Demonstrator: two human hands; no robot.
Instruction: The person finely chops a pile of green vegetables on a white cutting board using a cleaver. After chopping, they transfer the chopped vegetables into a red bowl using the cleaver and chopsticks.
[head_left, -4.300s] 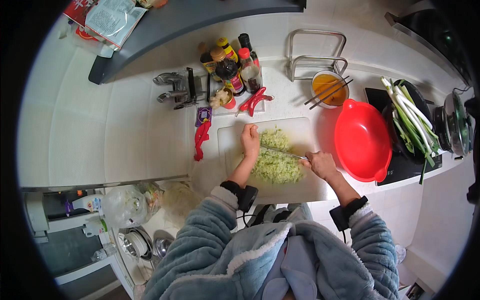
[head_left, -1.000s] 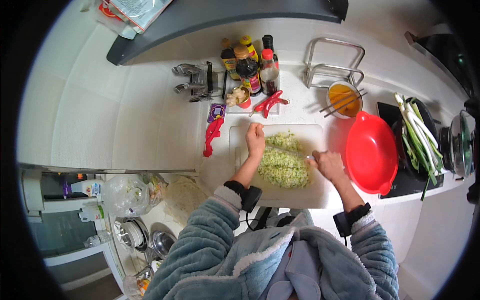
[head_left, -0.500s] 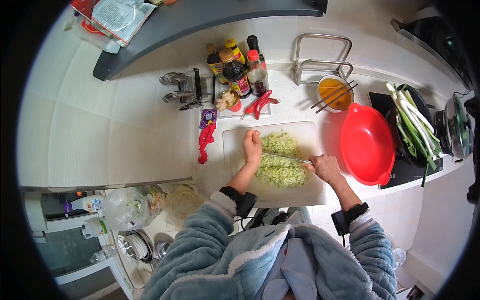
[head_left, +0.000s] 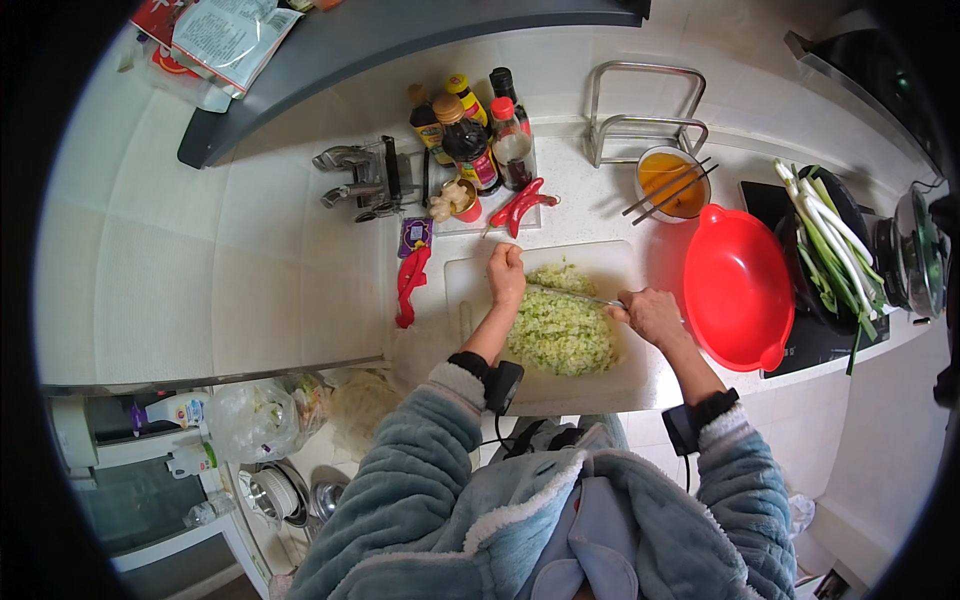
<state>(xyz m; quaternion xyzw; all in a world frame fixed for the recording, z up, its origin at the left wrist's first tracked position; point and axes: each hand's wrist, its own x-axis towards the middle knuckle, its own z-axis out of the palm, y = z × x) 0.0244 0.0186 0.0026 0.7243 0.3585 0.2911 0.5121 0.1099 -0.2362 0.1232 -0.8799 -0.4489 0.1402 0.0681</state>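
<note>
A kitchen knife [head_left: 575, 294] lies across a heap of finely chopped pale green vegetable [head_left: 565, 340] on a white cutting board [head_left: 625, 262]. My right hand [head_left: 652, 315] is wrapped round its handle at the right. At the other end of the blade, my left hand [head_left: 506, 274] is closed in a fist, seemingly gripping the tip; its fingers partly hide that end. Some chopped bits lie beyond the blade, most of them on the near side.
Right of the board stands a red basin [head_left: 735, 290], with a bowl of orange liquid [head_left: 672, 185] and chopsticks behind it. Scallions [head_left: 835, 235] lie over a pan at far right. Sauce bottles [head_left: 465, 145], red chilies [head_left: 520, 207] and a knife rack [head_left: 372, 180] stand back left.
The blade has shifted away from me toward the far side of the heap. Both hands have moved slightly farther with it, the left a bit more.
</note>
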